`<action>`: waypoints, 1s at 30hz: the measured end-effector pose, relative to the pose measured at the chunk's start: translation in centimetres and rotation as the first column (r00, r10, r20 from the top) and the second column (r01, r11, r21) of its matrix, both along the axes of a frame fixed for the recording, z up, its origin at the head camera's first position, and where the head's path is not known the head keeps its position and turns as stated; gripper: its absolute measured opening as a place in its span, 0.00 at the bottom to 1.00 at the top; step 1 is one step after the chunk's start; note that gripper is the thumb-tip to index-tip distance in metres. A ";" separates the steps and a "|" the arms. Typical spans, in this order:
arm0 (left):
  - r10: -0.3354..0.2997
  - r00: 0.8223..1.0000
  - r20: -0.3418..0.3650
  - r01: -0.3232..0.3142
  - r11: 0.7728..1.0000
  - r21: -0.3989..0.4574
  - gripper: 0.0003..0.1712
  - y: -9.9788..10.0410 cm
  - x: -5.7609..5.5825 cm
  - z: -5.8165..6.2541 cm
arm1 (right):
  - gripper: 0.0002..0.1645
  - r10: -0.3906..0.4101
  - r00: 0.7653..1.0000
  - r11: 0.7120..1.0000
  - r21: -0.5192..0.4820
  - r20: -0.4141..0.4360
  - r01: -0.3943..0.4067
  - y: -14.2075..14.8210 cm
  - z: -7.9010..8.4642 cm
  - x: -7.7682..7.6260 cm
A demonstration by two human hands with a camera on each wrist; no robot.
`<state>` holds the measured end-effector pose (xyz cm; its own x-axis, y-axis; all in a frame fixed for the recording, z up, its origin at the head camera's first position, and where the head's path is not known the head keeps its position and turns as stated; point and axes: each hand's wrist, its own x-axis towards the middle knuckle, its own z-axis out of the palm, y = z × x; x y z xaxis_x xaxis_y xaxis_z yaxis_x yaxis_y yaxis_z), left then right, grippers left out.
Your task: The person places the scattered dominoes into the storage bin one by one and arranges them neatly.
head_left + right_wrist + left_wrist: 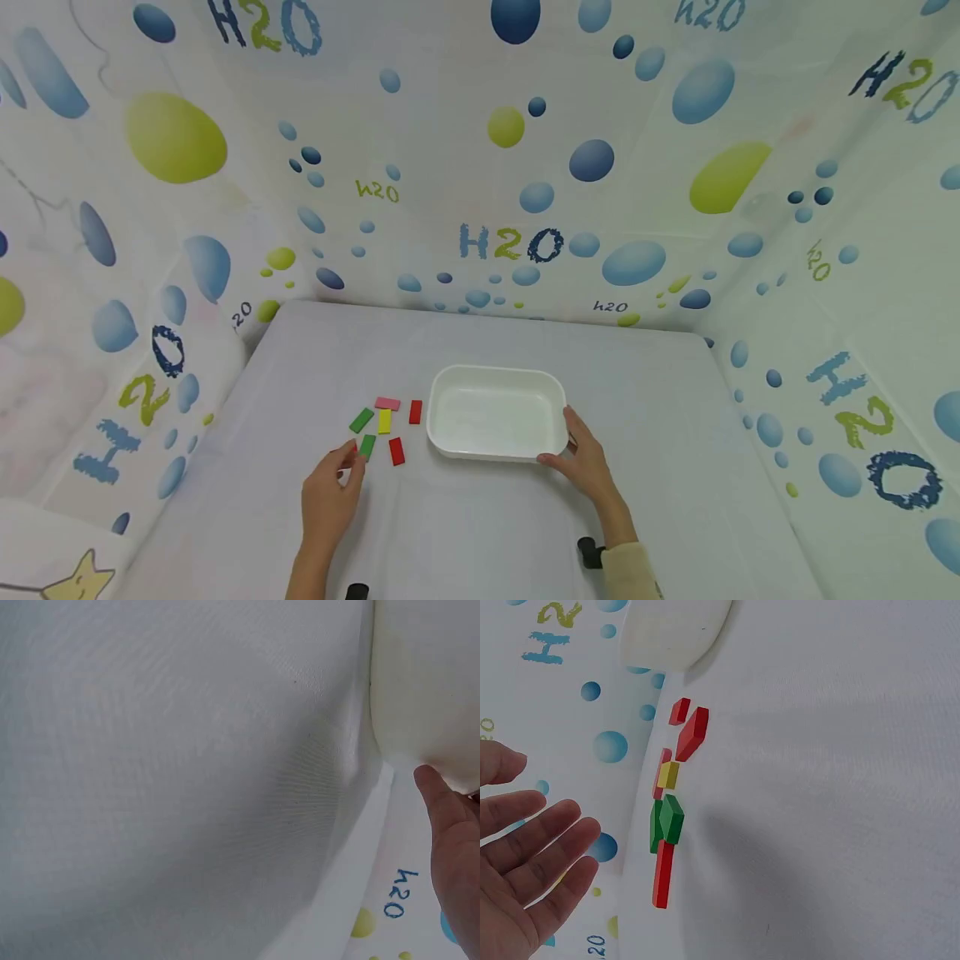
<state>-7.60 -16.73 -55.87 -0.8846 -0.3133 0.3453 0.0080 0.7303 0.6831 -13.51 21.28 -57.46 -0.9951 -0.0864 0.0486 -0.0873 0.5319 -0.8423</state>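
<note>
My left hand (330,493) hovers over the near left end of a scatter of small flat blocks. Its fingers are loosely bent with nothing between them, as the left wrist view shows. A red block (663,874) lies partly hidden under this hand in the head view. Close by are a green block (367,446), another green block (362,419), a yellow block (385,422) and a pink block (387,404). Two more red blocks (397,452) sit nearer the white plastic tray (487,456). My right hand (588,467) grips that tray's near right corner, thumb on the front wall.
A white cloth (480,533) covers the table. Behind and beside it hang white sheets (450,125) printed with blue and green bubbles and H2O lettering. Dark wrist-camera parts (591,552) show near both forearms.
</note>
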 end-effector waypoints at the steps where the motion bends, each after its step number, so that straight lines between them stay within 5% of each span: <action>1: 0.000 1.000 0.008 0.000 1.000 0.001 0.18 -0.1 0.0 -0.1 | 0.63 -0.004 1.000 1.000 -0.001 0.000 0.004 0.0 0.0 0.0; 10: 0.036 0.998 0.055 -0.037 0.999 0.035 0.20 -2.4 -1.6 -1.0 | 0.62 -0.026 0.999 0.999 -0.019 0.044 0.026 -0.1 0.1 -0.1; 13: 0.024 0.990 0.142 -0.034 0.997 0.069 0.24 -4.1 -2.4 -1.3 | 0.62 -0.031 0.998 0.999 -0.033 0.048 0.032 -0.1 0.2 0.0; 16: -0.029 0.956 0.292 0.006 0.997 0.082 0.31 -5.7 -2.9 -1.3 | 0.61 -0.029 0.998 0.999 -0.044 0.053 0.032 -0.1 0.2 0.0; 19: -0.092 0.896 0.435 0.064 0.995 0.078 0.37 -6.9 -3.3 -1.2 | 0.61 -0.030 0.998 0.998 -0.052 0.063 0.033 -0.2 0.1 0.0; 22: -0.128 0.861 0.493 0.105 0.992 0.075 0.40 -7.5 -3.6 -1.3 | 0.62 -0.035 0.997 0.998 -0.057 0.075 0.039 -0.1 0.0 0.0; 30: -0.092 0.872 0.480 0.076 0.996 0.054 0.37 -6.9 -4.1 -2.3 | 0.62 -0.045 0.995 0.996 -0.071 0.090 0.051 0.0 -0.1 0.1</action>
